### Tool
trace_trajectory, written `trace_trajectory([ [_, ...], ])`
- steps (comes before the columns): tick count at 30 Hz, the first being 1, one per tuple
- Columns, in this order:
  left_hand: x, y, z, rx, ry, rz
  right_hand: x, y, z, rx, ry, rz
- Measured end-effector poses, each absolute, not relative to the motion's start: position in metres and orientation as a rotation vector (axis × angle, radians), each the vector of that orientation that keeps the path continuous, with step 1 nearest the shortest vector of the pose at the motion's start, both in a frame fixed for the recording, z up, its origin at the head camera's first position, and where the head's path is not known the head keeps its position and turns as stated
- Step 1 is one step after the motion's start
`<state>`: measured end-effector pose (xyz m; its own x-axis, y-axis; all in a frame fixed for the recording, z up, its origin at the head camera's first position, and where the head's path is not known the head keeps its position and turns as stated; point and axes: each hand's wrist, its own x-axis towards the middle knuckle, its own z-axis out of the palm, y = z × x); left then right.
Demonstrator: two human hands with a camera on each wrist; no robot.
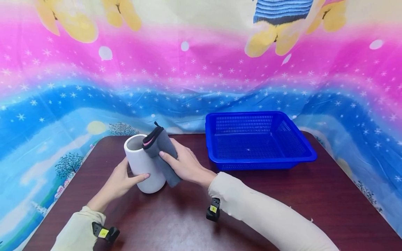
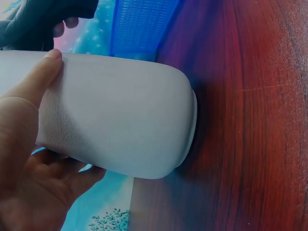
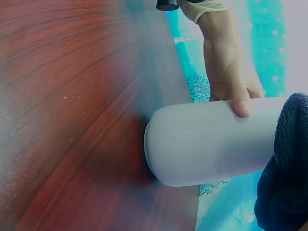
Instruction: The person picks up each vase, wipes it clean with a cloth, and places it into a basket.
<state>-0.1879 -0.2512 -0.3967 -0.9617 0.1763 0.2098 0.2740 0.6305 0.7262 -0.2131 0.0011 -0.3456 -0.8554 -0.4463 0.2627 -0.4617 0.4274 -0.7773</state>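
A white vase (image 1: 147,166) with an open top leans slightly, its base close over the tabletop. My left hand (image 1: 117,180) grips the vase from the left, thumb across its front; in the left wrist view the fingers (image 2: 79,183) pass behind it. A folded dark grey cloth (image 1: 167,148), with black edging, a small loop and a bit of pink in its fold, overlaps the vase's rim and right side. My right hand (image 1: 190,164) holds this cloth, thumb on the near face and other fingers hidden behind. Its lower end hangs beside the vase.
A blue perforated plastic basket (image 1: 260,164) stands at the back right of the dark red wooden table (image 1: 194,223). Behind the table hangs a printed backdrop cloth (image 1: 194,69) with snowflakes. Each sleeve carries a small black wrist camera (image 1: 213,210).
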Motion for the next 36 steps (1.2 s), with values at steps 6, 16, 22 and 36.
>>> trace_trajectory([
  [6,-0.188,-0.251,-0.397,-0.387,-2.724,-1.238,-0.215,-0.004,-0.346,0.847,-2.670,1.442],
  [16,-0.188,-0.251,-0.398,-0.378,-2.721,-1.259,-0.219,-0.011,-0.350,0.839,-2.698,1.427],
  [22,-0.187,-0.250,-0.397,-0.372,-2.713,-1.277,-0.221,-0.014,-0.355,0.835,-2.701,1.442],
  [36,-0.187,-0.249,-0.397,-0.371,-2.705,-1.273,-0.222,-0.017,-0.371,0.817,-2.706,1.404],
])
